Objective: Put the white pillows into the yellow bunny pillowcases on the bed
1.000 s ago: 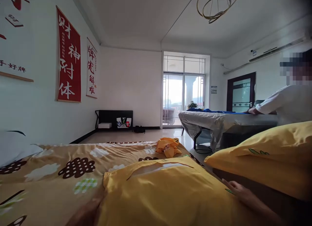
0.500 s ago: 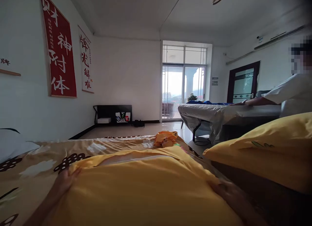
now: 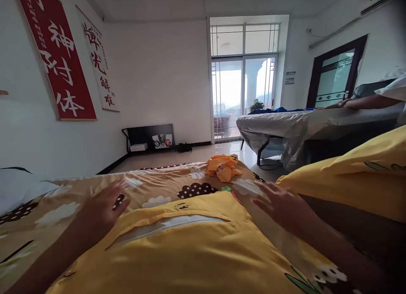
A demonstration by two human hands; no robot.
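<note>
Wide gap between the hands, soft obstacles around it
Between the left hand [image 3: 106,205] and the right hand [image 3: 282,201], both with fingers spread, nothing stands over the yellow pillow [image 3: 190,251]. Beyond its far edge the patterned sheet [image 3: 155,184] lies low, with the crumpled orange cloth [image 3: 223,167] in the way right of centre. Leftward, the sheet runs past the left hand to the white pillow [image 3: 17,192]. Rightward, the second yellow pillow [image 3: 355,175] rises beside the right hand and blocks a sideways sweep. The near pillow's slit gapes narrowly, white filling [image 3: 171,225] right behind it. The plastic-covered bench [image 3: 292,123] is well apart, across the floor [image 3: 199,153].
</note>
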